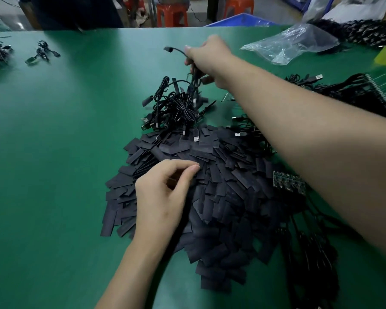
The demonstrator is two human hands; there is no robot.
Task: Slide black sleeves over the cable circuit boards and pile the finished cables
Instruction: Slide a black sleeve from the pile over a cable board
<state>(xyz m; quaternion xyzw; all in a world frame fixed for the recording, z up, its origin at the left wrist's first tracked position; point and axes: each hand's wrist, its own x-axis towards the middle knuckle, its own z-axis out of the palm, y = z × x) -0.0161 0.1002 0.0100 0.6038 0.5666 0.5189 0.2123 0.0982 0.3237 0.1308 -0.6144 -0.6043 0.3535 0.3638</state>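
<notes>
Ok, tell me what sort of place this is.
Probably a small electronics assembly workshop: a green workbench carries a heap of black sleeves, a tangled pile of cables and a strip of circuit boards, and the right hand holds one cable above that pile.

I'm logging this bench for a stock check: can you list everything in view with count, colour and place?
table: one, green, under everything
sleeves: one large pile, black, near centre
cable tangle: one heap, black, just beyond the sleeves
held cable: one, black, raised above the tangle
circuit board strip: one, dark green, right edge of the sleeve pile
cable bunches: two, black, far left
right-side cables: many, black, right
plastic bag: one, clear, far right
stools: two, red, behind the table
bin: one, blue, behind the table
left hand: over the sleeves, fingers curled; unclear if it holds one
right hand: grips the held cable
</notes>
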